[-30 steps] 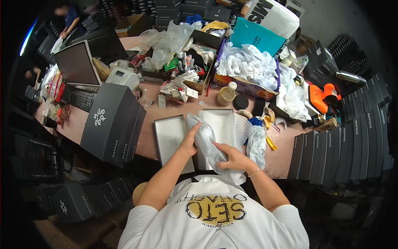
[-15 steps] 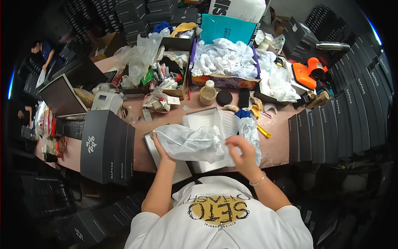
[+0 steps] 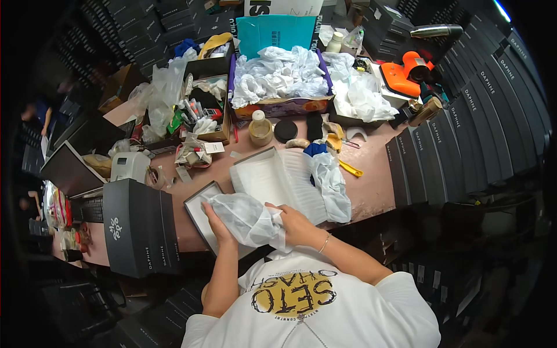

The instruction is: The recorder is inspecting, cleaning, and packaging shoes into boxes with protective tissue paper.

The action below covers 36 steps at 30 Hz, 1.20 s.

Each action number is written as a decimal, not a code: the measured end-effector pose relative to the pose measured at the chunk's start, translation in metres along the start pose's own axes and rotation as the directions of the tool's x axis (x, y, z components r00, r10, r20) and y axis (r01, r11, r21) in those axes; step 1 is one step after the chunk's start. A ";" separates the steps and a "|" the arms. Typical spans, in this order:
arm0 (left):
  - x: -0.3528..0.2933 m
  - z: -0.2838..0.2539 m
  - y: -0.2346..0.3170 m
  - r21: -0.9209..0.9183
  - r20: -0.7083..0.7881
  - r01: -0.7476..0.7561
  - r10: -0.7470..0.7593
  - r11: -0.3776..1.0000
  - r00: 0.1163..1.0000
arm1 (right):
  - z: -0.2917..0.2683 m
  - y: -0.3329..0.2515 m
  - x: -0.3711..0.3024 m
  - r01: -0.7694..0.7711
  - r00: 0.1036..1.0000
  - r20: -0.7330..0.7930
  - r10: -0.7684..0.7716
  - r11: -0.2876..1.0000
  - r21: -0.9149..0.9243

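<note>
A bundle wrapped in thin white tissue paper (image 3: pixel 246 217) lies between my hands, just above the near edge of the table. Its contents are hidden by the paper. My left hand (image 3: pixel 220 227) cups the left side of it, with the thumb along the edge. My right hand (image 3: pixel 299 225) closes its fingers on the right end of the paper. Behind the bundle sits an open shallow box (image 3: pixel 246 178) with a white foam sheet (image 3: pixel 284 177) spread over it. A grey-edged box lid (image 3: pixel 200 211) lies partly under my left hand.
Crumpled tissue (image 3: pixel 332 188) lies right of the foam. Beyond are a glass jar (image 3: pixel 260 132), a black round lid (image 3: pixel 285 131), a yellow-handled tool (image 3: pixel 351 169) and a purple box (image 3: pixel 278 108) full of tissue. Dark shoe boxes (image 3: pixel 136 229) stand left; more (image 3: pixel 432 156) line the right.
My right hand has come left and down onto the tissue bundle and now grips its end. The bundle has been drawn nearer and folded smaller, uncovering the box and foam. The view has shifted.
</note>
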<state>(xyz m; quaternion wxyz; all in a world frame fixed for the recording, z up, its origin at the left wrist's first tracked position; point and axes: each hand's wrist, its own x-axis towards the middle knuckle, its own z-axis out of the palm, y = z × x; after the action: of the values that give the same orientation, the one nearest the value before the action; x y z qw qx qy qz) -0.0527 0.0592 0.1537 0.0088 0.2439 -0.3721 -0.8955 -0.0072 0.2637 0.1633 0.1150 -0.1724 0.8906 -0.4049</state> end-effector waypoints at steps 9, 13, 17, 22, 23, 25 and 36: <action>0.034 0.083 -0.005 0.121 0.077 -0.340 0.333 0.933 0.940 | -0.001 0.015 0.003 0.113 0.945 -0.307 -0.116 0.993 -0.029; 0.054 0.088 0.031 0.071 0.098 -0.260 0.253 0.963 0.962 | -0.012 0.019 -0.013 -0.035 0.970 -0.234 0.067 0.990 0.137; 0.070 0.107 0.074 -0.039 0.014 -0.433 0.433 0.901 0.901 | -0.029 0.043 -0.050 -0.275 0.920 -0.126 0.370 0.843 0.463; 0.060 0.049 0.033 0.275 0.554 -0.864 0.665 0.421 0.501 | -0.029 0.047 -0.099 -0.233 0.696 0.033 0.717 0.182 0.955; 0.034 0.070 0.021 0.346 0.843 -0.925 0.382 0.155 0.379 | -0.033 0.046 -0.102 -0.199 0.679 0.021 0.734 0.156 0.968; 0.022 0.051 -0.043 0.390 0.814 -0.920 -0.452 -0.039 0.365 | -0.033 0.039 -0.092 -0.249 0.694 -0.157 0.702 0.440 0.863; -0.015 0.044 -0.106 0.373 0.256 0.124 -0.230 0.920 0.939 | -0.058 0.182 -0.064 -0.296 0.802 -0.542 0.252 0.955 0.007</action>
<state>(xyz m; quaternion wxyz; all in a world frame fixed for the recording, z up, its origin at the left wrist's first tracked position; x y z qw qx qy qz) -0.0414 0.1677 0.1158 -0.1722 0.1385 -0.4991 -0.8379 -0.0079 0.4402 0.0664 -0.0883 0.0741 0.9174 -0.3810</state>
